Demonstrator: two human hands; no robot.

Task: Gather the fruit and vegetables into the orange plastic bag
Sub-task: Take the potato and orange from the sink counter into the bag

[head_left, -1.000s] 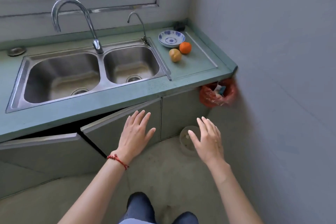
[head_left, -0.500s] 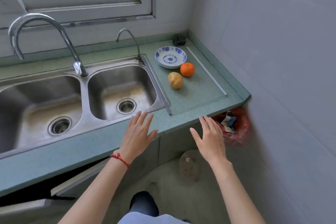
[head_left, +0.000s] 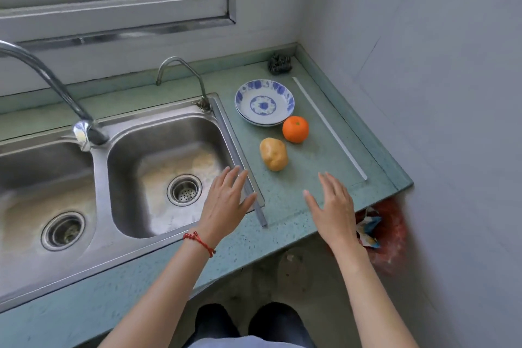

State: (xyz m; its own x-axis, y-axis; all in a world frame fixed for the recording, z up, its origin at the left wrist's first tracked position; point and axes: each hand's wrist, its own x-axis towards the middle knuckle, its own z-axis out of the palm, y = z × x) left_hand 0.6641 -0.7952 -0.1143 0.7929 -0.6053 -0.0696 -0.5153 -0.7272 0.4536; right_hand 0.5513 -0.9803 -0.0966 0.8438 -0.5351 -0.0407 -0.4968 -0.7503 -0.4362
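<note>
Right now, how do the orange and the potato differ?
Colour: the orange is bright orange, the potato dull yellow-tan.
Shape: the orange is round, the potato lumpy and longer.
Place: the orange sits beside the dishes, the potato nearer the hands.
Shared: both lie on the counter, untouched.

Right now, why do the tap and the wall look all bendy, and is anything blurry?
Head view: the wide lens curves the big tap and window frame near the edges; both hands' fingertips, left hand and right hand, are slightly smeared; the orange looks sharp.
</note>
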